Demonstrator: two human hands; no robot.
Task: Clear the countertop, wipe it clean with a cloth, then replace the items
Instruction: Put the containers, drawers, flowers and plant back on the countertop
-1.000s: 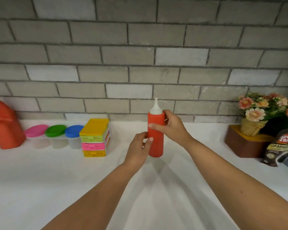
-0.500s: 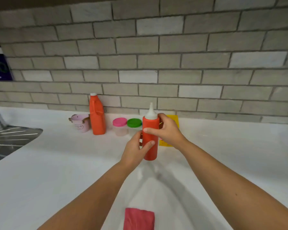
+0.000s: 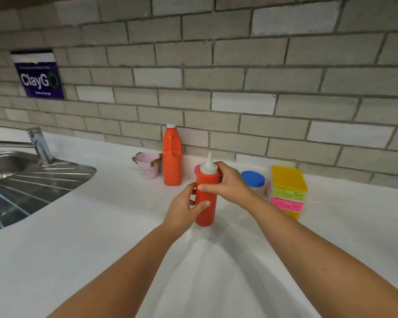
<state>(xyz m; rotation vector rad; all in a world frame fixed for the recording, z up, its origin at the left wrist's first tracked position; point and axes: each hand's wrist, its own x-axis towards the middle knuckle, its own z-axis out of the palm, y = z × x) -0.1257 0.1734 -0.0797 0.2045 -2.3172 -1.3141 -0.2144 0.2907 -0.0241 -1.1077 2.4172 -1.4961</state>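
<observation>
I hold a red squeeze bottle (image 3: 206,198) with a white nozzle upright above the white countertop (image 3: 101,226). My left hand (image 3: 182,210) grips its lower body from the left. Around its upper part my right hand (image 3: 228,184) is wrapped from the right. Behind it by the wall stand a tall orange bottle (image 3: 172,157), a pink mini bucket (image 3: 147,165), small tubs, one with a blue lid (image 3: 252,179), and a stack of yellow and pink boxes (image 3: 288,191). The other tubs are mostly hidden behind the bottle and my hand.
A steel sink with drainboard (image 3: 28,180) and tap (image 3: 40,143) lies at the left. A grey brick wall (image 3: 239,88) backs the counter, with a purple sign (image 3: 40,75) on it.
The view has swung left and then back a little, bringing the sink and sign into sight. The pink cloth seen earlier at the bottom edge is out of frame. Both hands keep hold of the bottle.
</observation>
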